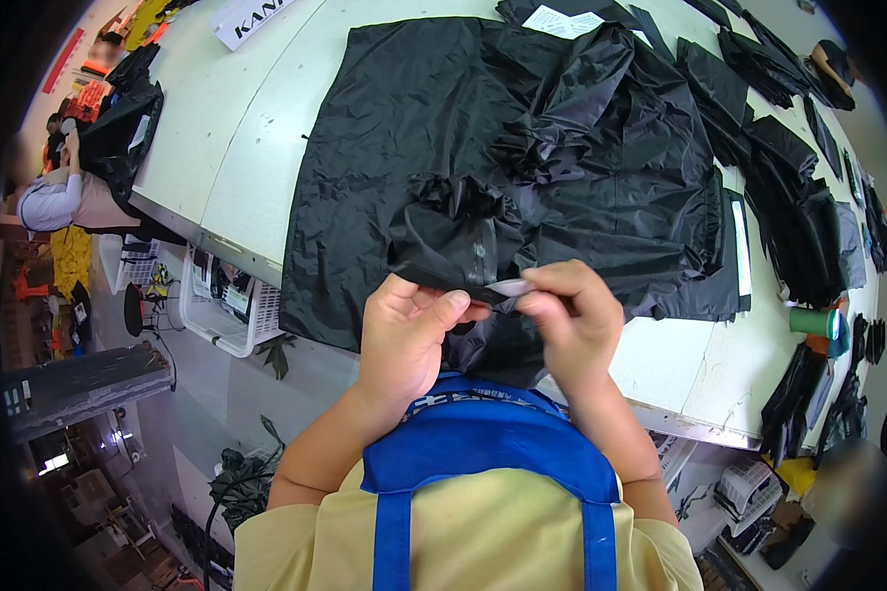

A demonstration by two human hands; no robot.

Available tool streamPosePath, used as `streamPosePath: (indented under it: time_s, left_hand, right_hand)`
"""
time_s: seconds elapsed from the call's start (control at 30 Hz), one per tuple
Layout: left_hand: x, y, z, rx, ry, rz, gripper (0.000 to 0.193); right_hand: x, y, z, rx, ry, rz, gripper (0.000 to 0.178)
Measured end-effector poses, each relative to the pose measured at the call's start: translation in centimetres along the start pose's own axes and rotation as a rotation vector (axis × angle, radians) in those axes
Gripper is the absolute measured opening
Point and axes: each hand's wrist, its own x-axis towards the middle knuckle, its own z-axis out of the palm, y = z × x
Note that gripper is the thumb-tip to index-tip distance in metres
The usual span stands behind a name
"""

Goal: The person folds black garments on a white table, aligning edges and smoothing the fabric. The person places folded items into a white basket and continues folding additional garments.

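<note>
Black fabric [443, 108], centre frame: probably light, soft, slippery; best held at the edge [442, 283] my left hand [404, 335] and right hand [579, 320] pinch.

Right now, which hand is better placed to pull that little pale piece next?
Probably the right hand: its thumb and finger pinch the pale piece, while the left hand grips the black fabric beside it.

White plastic basket [268, 313] with bits and bobs in it sits just below the table's [266, 128] left edge, and farther left there's yellow cloth [71, 268] near a person [54, 204] in a light top. Way over right, a green roll [810, 322] sits by some dark bundles [803, 241].
</note>
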Motion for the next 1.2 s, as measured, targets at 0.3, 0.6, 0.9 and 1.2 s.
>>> streamPosePath:
  time_s: [0.3,0.6,0.9,1.2]
  left_hand:
    - [-0.4,0.1,-0.2,-0.01,-0.133,0.058,0.041]
    - [-1.2,-0.5,-2.4,-0.015,-0.287,0.011,0.048]
    - [0.1,3.5,-1.6,0.973,-0.029,0.461,0.036]
    - [1.6,2.1,3.3,1.275,-0.477,0.505,0.029]
  right_hand:
    - [2.5,0.1,0.3,-0.115,-0.098,0.024,0.032]
    - [3.2,0.5,-2.9,0.998,0.033,0.524,0.013]
    - [0.9,-0.6,-4.2,0.725,-0.296,0.427,0.003]
    - [0.5,-0.9,-4.2,0.893,-0.106,0.461,0.008]
